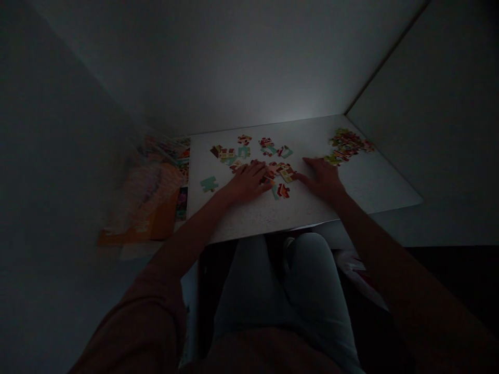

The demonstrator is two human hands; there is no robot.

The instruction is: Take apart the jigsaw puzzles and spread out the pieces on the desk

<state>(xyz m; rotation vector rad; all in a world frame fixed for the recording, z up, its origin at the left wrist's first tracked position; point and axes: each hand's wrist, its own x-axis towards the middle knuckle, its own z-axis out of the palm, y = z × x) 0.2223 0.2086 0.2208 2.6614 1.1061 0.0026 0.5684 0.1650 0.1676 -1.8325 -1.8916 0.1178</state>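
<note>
Several colourful jigsaw pieces (pixel 287 173) lie scattered over the middle of a white table. My left hand (pixel 249 182) rests flat over part of them, fingers stretched out and covering some pieces. Just right of the pieces is my right hand (pixel 322 177), its thumb and forefinger apart; the thumb tip is close to a yellow-and-red piece. I see nothing between its fingers. A lone teal jigsaw piece (pixel 209 184) lies left of my left hand. Beyond my right hand is a heap of jigsaw pieces (pixel 349 145), mostly green, yellow and red.
The white table (pixel 249 221) stands against a pale wall (pixel 241 67), with a side panel (pixel 436 104) at the right. Left of the table lie an orange packet (pixel 161 213) and colourful printed boxes or books (pixel 182 202). My legs are under the front edge. The scene is dark.
</note>
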